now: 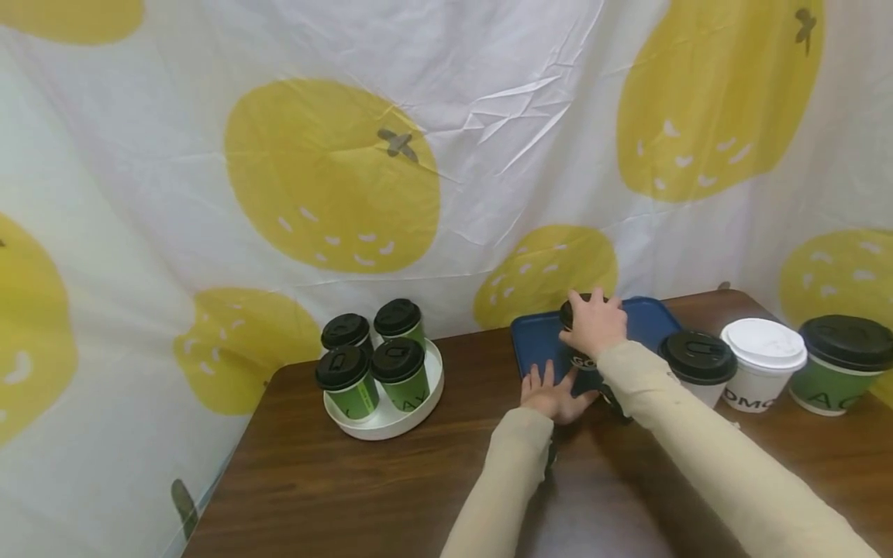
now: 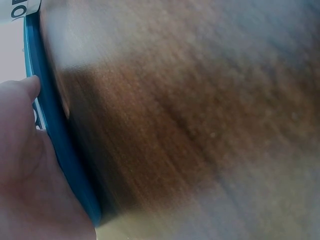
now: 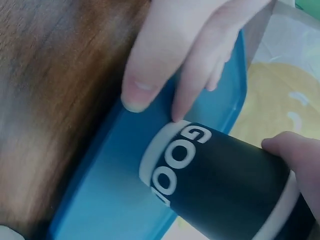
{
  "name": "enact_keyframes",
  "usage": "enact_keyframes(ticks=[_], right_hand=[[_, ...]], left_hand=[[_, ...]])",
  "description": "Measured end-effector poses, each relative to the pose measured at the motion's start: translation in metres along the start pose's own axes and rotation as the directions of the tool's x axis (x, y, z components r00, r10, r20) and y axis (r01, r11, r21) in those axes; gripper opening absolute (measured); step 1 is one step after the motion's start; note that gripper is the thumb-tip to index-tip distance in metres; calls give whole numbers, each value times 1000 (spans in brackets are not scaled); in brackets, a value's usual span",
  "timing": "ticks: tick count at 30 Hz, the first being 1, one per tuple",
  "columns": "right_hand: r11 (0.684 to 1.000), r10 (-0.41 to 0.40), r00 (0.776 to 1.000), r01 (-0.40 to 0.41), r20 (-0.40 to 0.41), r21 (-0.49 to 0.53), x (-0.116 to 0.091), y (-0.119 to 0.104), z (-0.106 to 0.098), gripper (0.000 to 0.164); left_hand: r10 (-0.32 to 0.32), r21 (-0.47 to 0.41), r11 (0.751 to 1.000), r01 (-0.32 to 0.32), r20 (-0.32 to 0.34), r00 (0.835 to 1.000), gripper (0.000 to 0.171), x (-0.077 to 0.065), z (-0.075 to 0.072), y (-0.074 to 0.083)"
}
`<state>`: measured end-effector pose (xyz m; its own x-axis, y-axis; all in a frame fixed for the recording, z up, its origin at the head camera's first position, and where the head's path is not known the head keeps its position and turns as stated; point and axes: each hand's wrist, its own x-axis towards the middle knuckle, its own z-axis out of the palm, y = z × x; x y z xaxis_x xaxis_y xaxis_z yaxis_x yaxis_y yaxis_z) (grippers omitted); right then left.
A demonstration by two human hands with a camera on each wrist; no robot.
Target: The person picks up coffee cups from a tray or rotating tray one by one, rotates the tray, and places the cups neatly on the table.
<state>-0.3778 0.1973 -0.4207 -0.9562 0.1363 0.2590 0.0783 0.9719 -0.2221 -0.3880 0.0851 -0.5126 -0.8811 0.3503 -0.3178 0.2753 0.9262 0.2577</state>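
Note:
My right hand [image 1: 593, 322] grips a paper cup [image 3: 225, 170] from above, around its black lid. The cup has a dark band with "GOOD" lettering and stands over the blue tray [image 1: 533, 341]. My left hand [image 1: 554, 399] is spread with straight fingers at the tray's front rim. In the right wrist view, left fingers [image 3: 192, 85] reach close to the cup's base; whether they touch it I cannot tell. The left wrist view shows the left hand [image 2: 25, 170] beside the tray rim [image 2: 55, 120].
A round white tray [image 1: 436, 380] on the left holds several green cups [image 1: 356, 395] with black lids. At right stand a black-lidded cup [image 1: 698, 360], a white-lidded cup [image 1: 760, 360] and a large green cup [image 1: 840, 372]. A fruit-print curtain [image 1: 460, 194] hangs behind the wooden table [image 1: 335, 488].

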Motion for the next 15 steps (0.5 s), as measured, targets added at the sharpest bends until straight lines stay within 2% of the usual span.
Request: enact_keyframes(ticks=[7, 11, 15], right_hand=[[999, -11, 993, 17, 115, -45, -3, 2, -17, 85], [998, -46, 984, 50, 171, -23, -6, 9, -21, 86], [996, -87, 977, 89, 193, -1, -10, 18, -26, 85]], left_hand=[[-2, -12, 1000, 2, -5, 1000, 68, 0, -1, 1], [-3, 1, 1000, 3, -3, 1000, 68, 0, 0, 2], [-9, 2, 1000, 9, -6, 1000, 68, 0, 0, 3]])
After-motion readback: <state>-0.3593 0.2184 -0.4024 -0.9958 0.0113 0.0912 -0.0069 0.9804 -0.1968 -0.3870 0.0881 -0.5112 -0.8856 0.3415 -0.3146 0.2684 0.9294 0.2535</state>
